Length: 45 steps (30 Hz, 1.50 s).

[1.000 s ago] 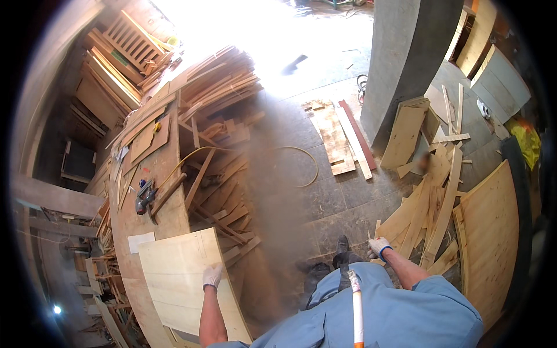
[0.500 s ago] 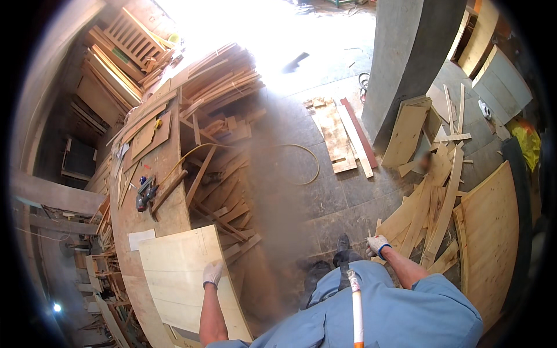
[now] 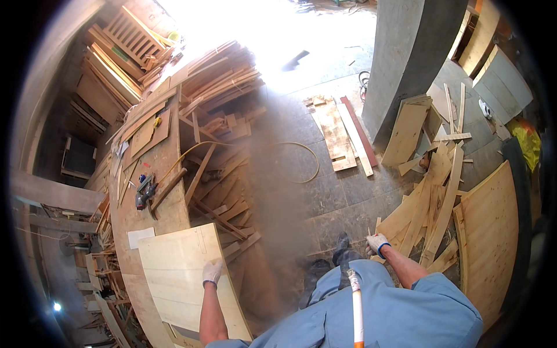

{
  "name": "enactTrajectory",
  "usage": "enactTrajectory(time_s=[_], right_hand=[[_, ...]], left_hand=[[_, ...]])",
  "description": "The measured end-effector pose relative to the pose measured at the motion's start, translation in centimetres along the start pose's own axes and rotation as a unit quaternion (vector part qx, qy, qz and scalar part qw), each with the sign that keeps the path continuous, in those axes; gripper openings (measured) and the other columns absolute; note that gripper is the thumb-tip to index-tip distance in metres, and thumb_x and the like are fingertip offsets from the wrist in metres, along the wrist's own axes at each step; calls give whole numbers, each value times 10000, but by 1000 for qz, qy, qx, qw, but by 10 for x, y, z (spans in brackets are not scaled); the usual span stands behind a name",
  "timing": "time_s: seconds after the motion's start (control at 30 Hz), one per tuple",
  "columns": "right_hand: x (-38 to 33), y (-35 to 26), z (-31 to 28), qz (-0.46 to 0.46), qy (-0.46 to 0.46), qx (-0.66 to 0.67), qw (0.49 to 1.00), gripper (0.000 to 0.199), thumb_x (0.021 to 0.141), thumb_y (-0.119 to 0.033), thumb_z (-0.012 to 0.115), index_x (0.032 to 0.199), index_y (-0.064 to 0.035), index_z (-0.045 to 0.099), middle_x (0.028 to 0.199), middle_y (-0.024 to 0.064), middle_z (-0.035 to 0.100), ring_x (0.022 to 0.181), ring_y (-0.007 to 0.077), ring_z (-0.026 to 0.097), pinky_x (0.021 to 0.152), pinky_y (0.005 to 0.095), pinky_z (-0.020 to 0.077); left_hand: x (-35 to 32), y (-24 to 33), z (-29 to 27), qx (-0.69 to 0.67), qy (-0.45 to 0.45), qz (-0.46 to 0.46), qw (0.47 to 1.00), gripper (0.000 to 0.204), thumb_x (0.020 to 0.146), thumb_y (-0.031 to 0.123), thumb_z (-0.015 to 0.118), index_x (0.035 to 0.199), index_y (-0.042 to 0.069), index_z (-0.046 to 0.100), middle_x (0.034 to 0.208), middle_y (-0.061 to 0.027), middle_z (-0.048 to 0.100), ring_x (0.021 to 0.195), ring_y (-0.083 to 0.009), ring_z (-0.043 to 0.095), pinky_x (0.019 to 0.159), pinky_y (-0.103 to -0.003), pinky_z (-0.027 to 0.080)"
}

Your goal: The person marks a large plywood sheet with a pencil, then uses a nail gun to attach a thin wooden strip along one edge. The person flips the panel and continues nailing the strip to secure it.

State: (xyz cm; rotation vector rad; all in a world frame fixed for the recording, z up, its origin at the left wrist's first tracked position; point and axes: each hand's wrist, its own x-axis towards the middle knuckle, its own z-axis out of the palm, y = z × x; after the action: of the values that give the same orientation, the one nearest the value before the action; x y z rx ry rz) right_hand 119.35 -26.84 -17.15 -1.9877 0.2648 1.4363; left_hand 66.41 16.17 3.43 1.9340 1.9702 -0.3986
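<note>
My left hand [image 3: 213,271], in a white glove, lies on a pale wooden board [image 3: 174,261] with its fingers stretched out. Faint lines run across that board, which rests on the near end of the workbench [image 3: 130,217] and juts past its right edge. Low on my right, my gloved right hand [image 3: 377,243] is closed. A thin, pale, pointed stick [image 3: 369,231] pokes up from its fingers, too small to identify surely. A cigarette [image 3: 356,313] with a burnt tip shows in front of my blue shirt [image 3: 406,307].
On the bench lie a power drill [image 3: 145,196], a hammer [image 3: 165,191], a white sheet [image 3: 141,236] and a yellow hose [image 3: 188,152]. Stacked planks [image 3: 223,81] stand beyond. Offcuts [image 3: 426,203] and a large panel [image 3: 490,238] lie right, near a grey pillar [image 3: 409,64].
</note>
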Motion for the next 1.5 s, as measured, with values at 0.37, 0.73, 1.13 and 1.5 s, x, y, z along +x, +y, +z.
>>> enactTrajectory(time_s=[0.37, 0.73, 1.13, 1.5], right_hand=[[41, 32, 2, -46, -28, -54, 997, 315, 965, -328, 589, 912, -27, 667, 707, 178, 686, 504, 303, 655, 455, 428, 526], [-15, -9, 3, 37, -26, -53, 998, 327, 987, -348, 561, 963, -45, 682, 757, 175, 724, 513, 296, 675, 476, 426, 549], [51, 28, 10, -30, -24, -83, 996, 262, 954, -289, 543, 858, -55, 612, 610, 76, 529, 470, 206, 508, 429, 374, 394], [83, 54, -4, -77, -88, -139, 983, 163, 885, -185, 582, 786, -55, 577, 603, 86, 541, 447, 198, 513, 419, 359, 378]], left_hand=[[8, -13, 8, 3, -3, 18, 1000, 642, 879, 511, 639, 1143, -73, 677, 1103, -338, 689, 1076, -469, 668, 918, -509, 525], [-11, 13, -8, -10, 0, 9, 1000, 606, 879, 471, 645, 1120, -83, 679, 1113, -339, 688, 1068, -457, 677, 914, -505, 528], [-4, -2, 5, 12, 15, -6, 1000, 636, 872, 497, 629, 1141, -79, 622, 1164, -362, 633, 1076, -491, 643, 939, -528, 509], [-14, 10, 0, 10, 20, -16, 1000, 619, 866, 472, 632, 1175, -63, 604, 1213, -357, 607, 1116, -486, 624, 956, -527, 511]])
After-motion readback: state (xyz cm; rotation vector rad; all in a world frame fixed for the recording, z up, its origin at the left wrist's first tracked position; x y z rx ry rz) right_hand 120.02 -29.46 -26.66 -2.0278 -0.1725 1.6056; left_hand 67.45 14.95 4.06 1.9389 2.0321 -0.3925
